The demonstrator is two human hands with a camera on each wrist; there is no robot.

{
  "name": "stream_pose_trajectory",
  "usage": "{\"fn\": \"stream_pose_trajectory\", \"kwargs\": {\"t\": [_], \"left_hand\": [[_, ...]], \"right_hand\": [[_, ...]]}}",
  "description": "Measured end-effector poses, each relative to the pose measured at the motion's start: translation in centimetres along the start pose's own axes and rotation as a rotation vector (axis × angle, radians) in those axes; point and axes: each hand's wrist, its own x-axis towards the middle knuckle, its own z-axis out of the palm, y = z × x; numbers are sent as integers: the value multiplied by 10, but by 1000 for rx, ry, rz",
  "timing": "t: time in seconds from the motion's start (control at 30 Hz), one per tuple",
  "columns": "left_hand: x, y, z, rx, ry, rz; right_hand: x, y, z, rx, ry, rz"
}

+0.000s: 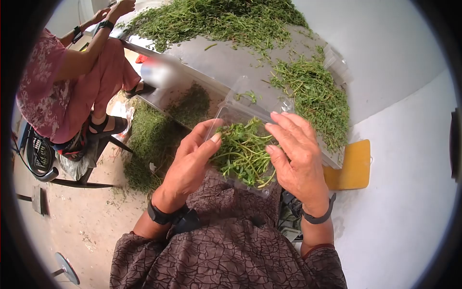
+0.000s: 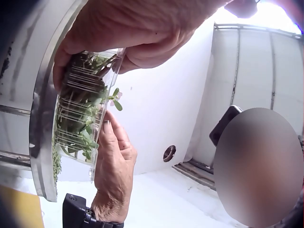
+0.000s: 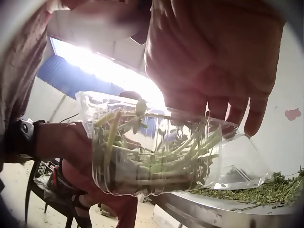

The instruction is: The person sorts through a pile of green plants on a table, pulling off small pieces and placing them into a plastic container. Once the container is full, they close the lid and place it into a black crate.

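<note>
A clear plastic clamshell box (image 3: 142, 187), filled with leafy green stems (image 1: 244, 153), is held up over the lap. My left hand (image 1: 188, 166) grips its left side, thumb on the rim and the other fingers round the outer wall. Along the right side my right hand (image 1: 301, 161) has its fingers extended, fingertips right at the greens and the rim. The box's lid (image 3: 237, 164) hangs folded back on the far side, over the table edge. A sprig pokes out past the rim in the left wrist view.
A metal table (image 1: 192, 55) carries large heaps of greens (image 1: 216, 21), with more clear boxes (image 1: 337, 65) at its right. Another person (image 1: 72, 82) sits at the left. Greens (image 1: 144, 144) also lie on the floor. A yellow board (image 1: 353, 166) stands by the right wall.
</note>
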Motion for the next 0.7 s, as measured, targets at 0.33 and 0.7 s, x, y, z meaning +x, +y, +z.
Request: {"fn": "stream_pose_trajectory", "kwargs": {"t": [0.33,0.7], "left_hand": [[-7,-8,-2,60,35,38],[-2,-16,-6,51,-8,41]], "right_hand": [[-11,-19,-3,-198,-23,-94],[-20,-21,-2,-249,-6,-99]]}}
